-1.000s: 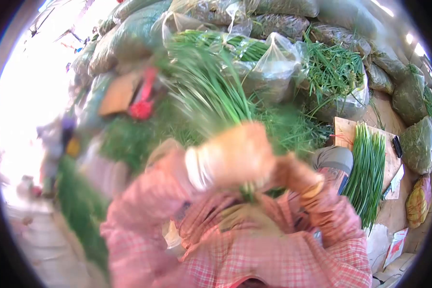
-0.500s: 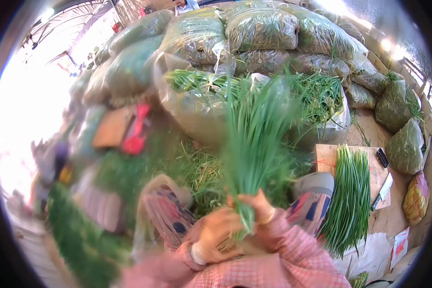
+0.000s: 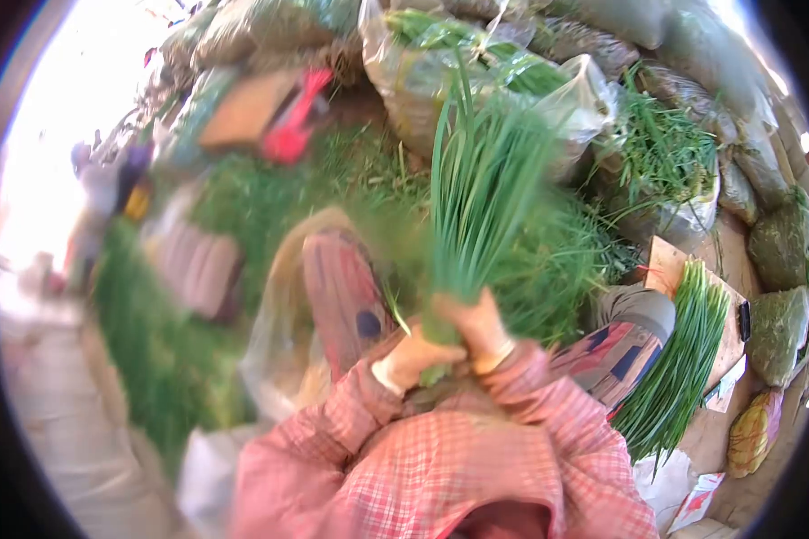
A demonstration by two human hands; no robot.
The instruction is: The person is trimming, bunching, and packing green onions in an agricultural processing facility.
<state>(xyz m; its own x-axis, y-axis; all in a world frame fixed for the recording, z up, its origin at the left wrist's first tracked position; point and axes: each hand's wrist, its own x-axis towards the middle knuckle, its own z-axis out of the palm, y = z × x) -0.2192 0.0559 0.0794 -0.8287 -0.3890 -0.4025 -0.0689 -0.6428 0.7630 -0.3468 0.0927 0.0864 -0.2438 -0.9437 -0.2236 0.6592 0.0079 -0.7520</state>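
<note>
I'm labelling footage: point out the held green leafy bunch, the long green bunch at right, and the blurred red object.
Held green leafy bunch [image 3: 478, 202], head view: leaves' middle.
Long green bunch at right [image 3: 679, 359], head view: middle.
Blurred red object [image 3: 288, 142], head view: broad lower end.

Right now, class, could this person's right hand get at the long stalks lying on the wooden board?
Probably not straight away: the right hand is busy holding the green bunch, and the right knee lies between it and the long stalks.
</note>
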